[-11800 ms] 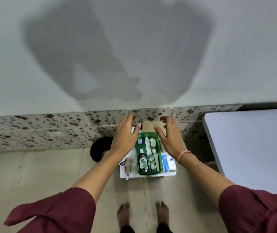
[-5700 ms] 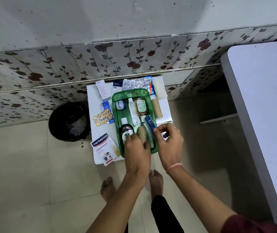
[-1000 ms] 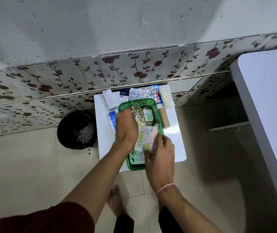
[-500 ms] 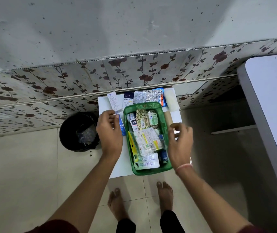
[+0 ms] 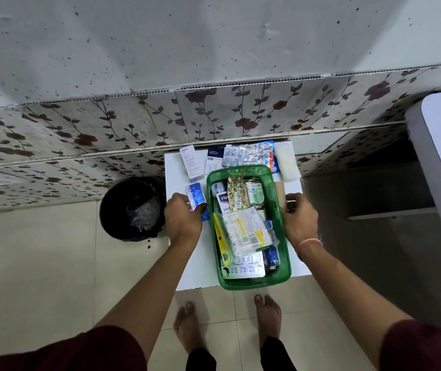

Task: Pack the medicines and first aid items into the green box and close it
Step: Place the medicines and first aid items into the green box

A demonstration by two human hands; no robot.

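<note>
My left hand (image 5: 184, 223) fingers pinch the light, stiff blue foil blister strip (image 5: 196, 196) at the translucent green plastic box's (image 5: 285, 253) nine o'clock; right hand (image 5: 298, 220) fingers: cannot tell.

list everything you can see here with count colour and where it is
green box: 1, green, open, middle of the white table
white table: 1, white, against the floral wall
packs in the box: several, mixed white, blue, yellow
blue blister pack: 1, blue, left of the box, under left fingers
white carton: 1, white, far left corner
silver blister strips: a few, silver, behind the box
gauze roll: 1, white, far right corner
brown roll: 1, tan, right of the box
bin: 1, black, floor left of the table
left hand: on the blue pack
right hand: at the brown roll
feet: 2, bare
</note>
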